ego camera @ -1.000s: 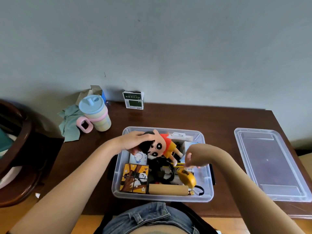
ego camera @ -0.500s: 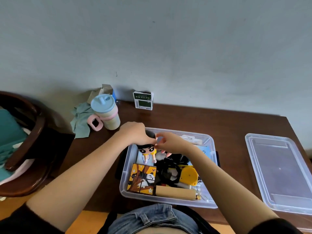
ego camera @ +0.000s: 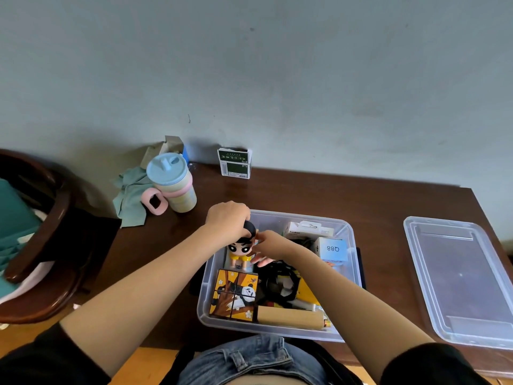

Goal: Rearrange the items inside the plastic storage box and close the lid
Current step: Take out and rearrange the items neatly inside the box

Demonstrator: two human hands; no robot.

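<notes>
A clear plastic storage box (ego camera: 350, 232) sits open on the brown table. Its clear lid (ego camera: 458, 279) lies flat to the right. A cartoon doll (ego camera: 241, 252) stands upright in the box's far left corner. My left hand (ego camera: 226, 219) grips the top of its black-haired head. My right hand (ego camera: 268, 247) touches the doll's side with spread fingers. Inside the box are a panda picture cube (ego camera: 236, 295), a wooden roller (ego camera: 288, 319), a yellow tape measure (ego camera: 305, 290), black cable (ego camera: 277, 282), a white box marked 880 (ego camera: 331, 250) and another white box (ego camera: 308, 230).
A pastel cup with a blue lid (ego camera: 173, 184) and a green cloth (ego camera: 130, 198) stand at the table's back left. A small green-and-white carton (ego camera: 234, 163) leans against the wall. A dark wooden chair (ego camera: 41, 237) is at the left.
The doll went from lying tilted above the box's middle to standing upright in the far left corner. My right hand moved from the tape measure to the doll.
</notes>
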